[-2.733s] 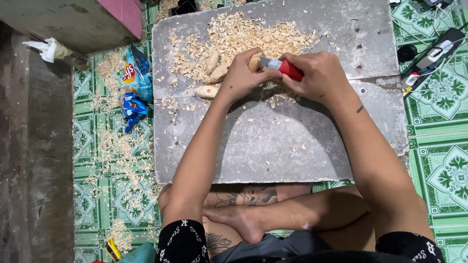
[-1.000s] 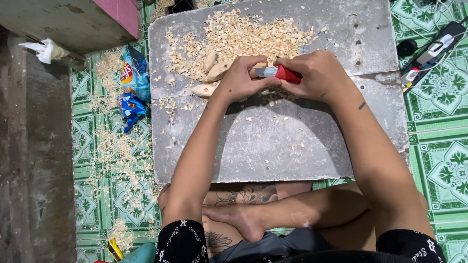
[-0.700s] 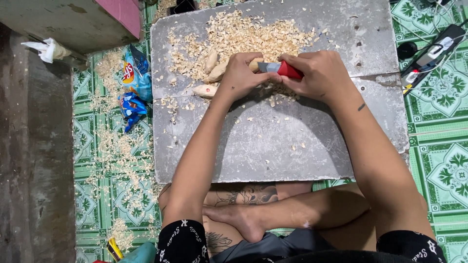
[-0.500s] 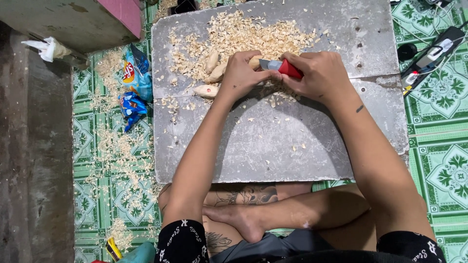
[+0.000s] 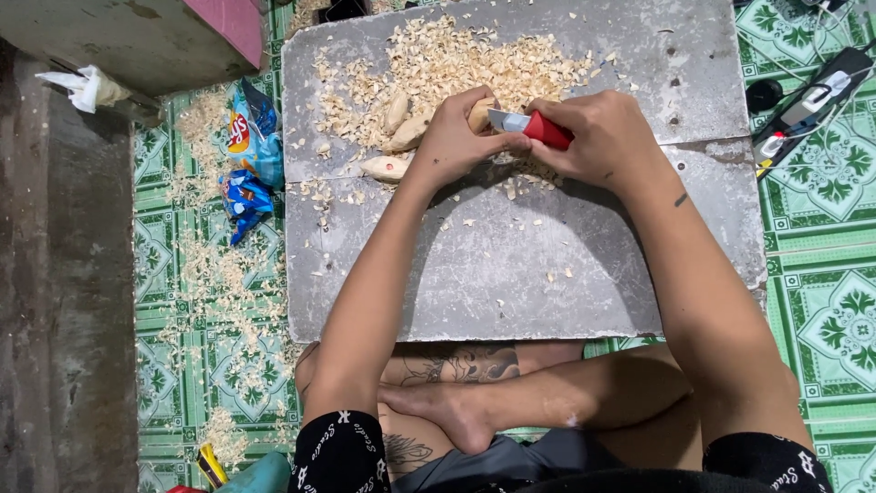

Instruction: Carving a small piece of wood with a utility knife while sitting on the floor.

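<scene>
Left of the grey stone slab surface, crumpled blue and orange snack bags lie on the green patterned floor tiles among shavings. On the surface near its far edge: three pale carved wooden pieces beside a heap of light wood shavings. Left hand, fingers closed around a small pale rounded wooden piece, mostly hidden. Right hand, fingers closed on a red-handled utility knife, blade touching the wood.
</scene>
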